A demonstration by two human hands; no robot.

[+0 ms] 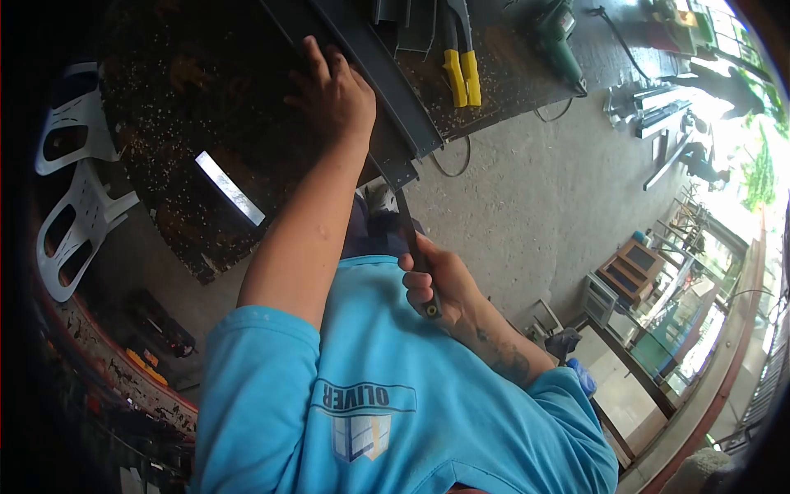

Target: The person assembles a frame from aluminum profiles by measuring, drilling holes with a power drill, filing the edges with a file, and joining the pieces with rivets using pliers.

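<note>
My left hand (339,99) lies on a long dark grey metal profile (395,167), its fingers stretched out and spread over the table side. The profile's near end sticks out past the table edge. Closed around the black handle of a file (418,251), my right hand (444,280) is low in front of my shirt. The file's narrow dark blade points up to the end of the profile and appears to touch its underside. Alongside lies a second dark channel profile (403,95), with small holes at its end.
Snips (461,66) with yellow handles and a green power drill (564,49) lie on the dark table (156,165), among metal chips. A shiny metal strip (230,189) is at the left. White plastic chairs (78,222) stand beyond. More profiles (662,119) lie on the floor at the right.
</note>
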